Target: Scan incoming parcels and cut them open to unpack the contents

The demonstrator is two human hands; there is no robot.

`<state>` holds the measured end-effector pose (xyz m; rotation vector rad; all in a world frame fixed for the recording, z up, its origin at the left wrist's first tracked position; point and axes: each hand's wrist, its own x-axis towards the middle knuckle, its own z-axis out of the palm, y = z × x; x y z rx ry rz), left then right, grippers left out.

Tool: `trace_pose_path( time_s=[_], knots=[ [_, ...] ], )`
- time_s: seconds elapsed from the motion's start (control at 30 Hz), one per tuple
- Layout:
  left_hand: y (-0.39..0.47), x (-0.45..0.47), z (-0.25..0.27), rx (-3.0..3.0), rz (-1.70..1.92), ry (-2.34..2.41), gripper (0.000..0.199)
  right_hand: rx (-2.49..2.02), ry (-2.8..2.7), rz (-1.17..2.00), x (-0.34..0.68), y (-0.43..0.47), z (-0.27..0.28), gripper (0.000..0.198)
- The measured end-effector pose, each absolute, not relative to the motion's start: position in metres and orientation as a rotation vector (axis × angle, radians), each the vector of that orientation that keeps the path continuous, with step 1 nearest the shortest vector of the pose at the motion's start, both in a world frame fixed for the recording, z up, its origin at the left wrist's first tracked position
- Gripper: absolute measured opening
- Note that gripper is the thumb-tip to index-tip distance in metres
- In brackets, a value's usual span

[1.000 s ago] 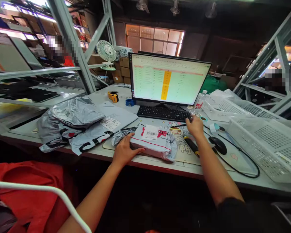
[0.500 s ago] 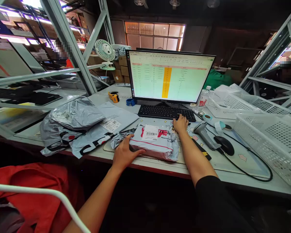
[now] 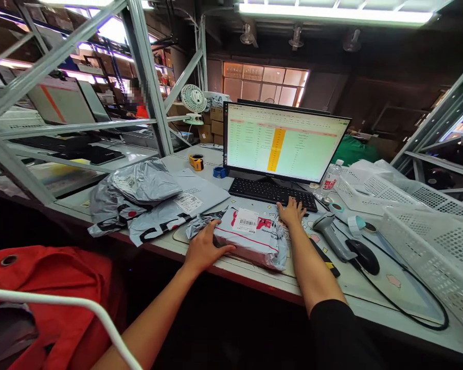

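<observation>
Gripping parcel (image 3: 250, 239) in front of keyboard (image 3: 260, 190) with left hand (image 3: 204, 248), prob typing with spread right hand (image 3: 292, 213), likely needs careful keypress next

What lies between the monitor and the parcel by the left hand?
In the head view, from monitor to parcel: the black keyboard, then a strip of printed desk mat. The right hand is at the keyboard.
</observation>
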<state>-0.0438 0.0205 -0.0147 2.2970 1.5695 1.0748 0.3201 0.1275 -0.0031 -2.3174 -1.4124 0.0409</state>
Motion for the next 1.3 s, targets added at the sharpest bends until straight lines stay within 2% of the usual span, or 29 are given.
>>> trace_pose_path(
  time_s=[0.23,0.4,0.5,0.57,0.67,0.73,0.83,0.97,1.07,1.2,1.3],
  knots=[
    [0.019,-0.053,-0.013,2.442,1.060,1.366,0.082,-2.162,-1.336,-0.127,0.315,0.110,0.004,0.076],
    [0.012,-0.052,-0.003,2.516,0.969,1.347,0.060,-1.833,-1.307,-0.243,0.305,0.091,0.040,0.068],
    [0.007,-0.053,0.001,2.444,0.955,1.278,0.054,-1.577,-1.342,-0.196,0.295,0.059,0.070,0.065],
    [0.003,-0.054,0.007,2.402,0.977,1.293,0.052,-1.579,-1.333,-0.125,0.297,0.024,0.075,0.067],
    [0.000,-0.052,0.026,2.070,1.193,1.336,0.047,-1.824,-1.443,-0.113,0.319,-0.034,0.052,0.069],
    [0.004,-0.050,0.041,1.641,1.292,1.289,0.048,-2.074,-1.534,-0.116,0.342,-0.064,0.024,0.078],
    [0.021,-0.045,0.055,1.276,1.174,1.197,0.050,-2.179,-1.735,-0.208,0.368,-0.089,-0.012,0.090],
    [0.048,-0.043,0.046,1.196,1.138,1.234,0.031,-2.287,-1.809,-0.247,0.373,-0.098,-0.025,0.093],
    [0.057,-0.047,0.030,1.204,1.257,1.326,0.023,-2.344,-1.748,-0.246,0.367,-0.095,-0.011,0.084],
    [0.056,-0.050,0.017,1.296,1.409,1.368,0.033,-2.266,-1.532,-0.181,0.358,-0.093,0.031,0.072],
    [0.052,-0.047,0.014,1.365,1.439,1.338,0.036,-1.982,-1.423,-0.066,0.334,-0.098,0.072,0.061]
  ],
)
